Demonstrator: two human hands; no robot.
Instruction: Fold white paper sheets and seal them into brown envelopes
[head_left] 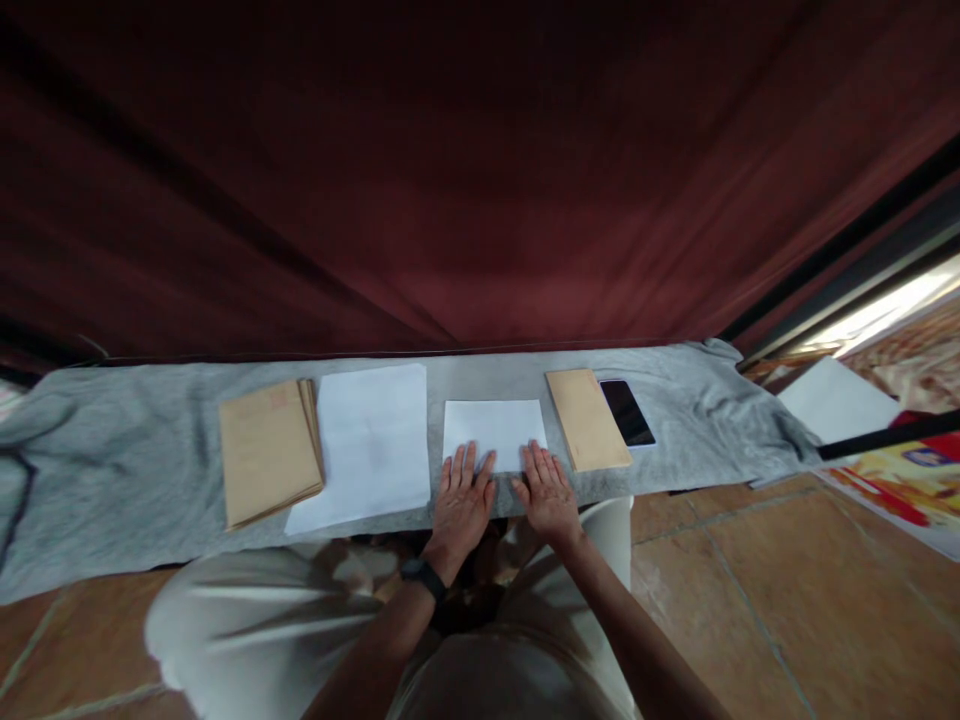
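Paper lying crosswise just ahead, we are pressing left hand and right hand flat, fingers spread, on its near edge.

White paper, grey cloth, tan envelopes.

Likely a room in a home: a dark red curtain hangs behind a low cloth-covered counter, with terracotta floor tiles.
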